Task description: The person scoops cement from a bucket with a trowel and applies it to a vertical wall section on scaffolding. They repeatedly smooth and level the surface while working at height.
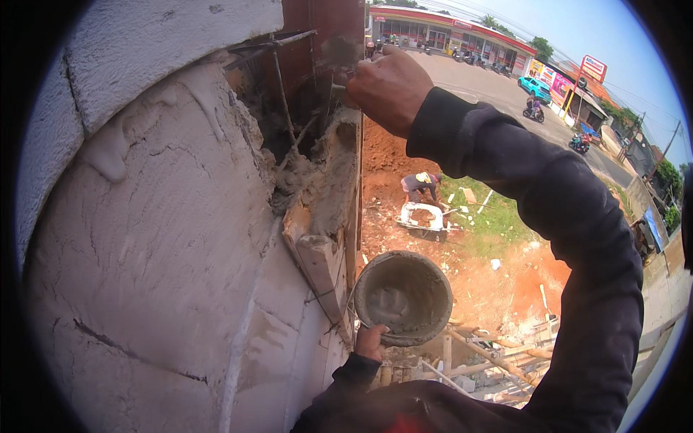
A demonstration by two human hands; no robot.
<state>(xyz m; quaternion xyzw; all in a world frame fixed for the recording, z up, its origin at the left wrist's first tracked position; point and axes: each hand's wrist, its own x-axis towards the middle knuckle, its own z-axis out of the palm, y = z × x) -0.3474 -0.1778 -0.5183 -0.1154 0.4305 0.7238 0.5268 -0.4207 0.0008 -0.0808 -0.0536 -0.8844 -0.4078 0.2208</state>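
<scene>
Mortar (392, 303), grey and wet-looking, coats the inside of a round, dark grey bucket (427, 285), which tilts its open mouth upward just beside a pale grey block wall (166, 195). Fingers of the left hand (372, 343) are clamped on the bucket's near rim. Higher up, the right hand (393, 88), in a long black sleeve (520, 159), is raised beside a brownish-red upright panel (333, 22); its fingers are curled, but whether they are clamped on anything I cannot tell. Near it, thin grey metal rods (283, 90) stand in a rough, mortar-filled gap edged by weathered wooden boards (323, 261). Far below, on reddish-brown earth (385, 148), a person (420, 183) bends over a white wheelbarrow (413, 209), with pale wooden poles (498, 361) nearer the wall.
</scene>
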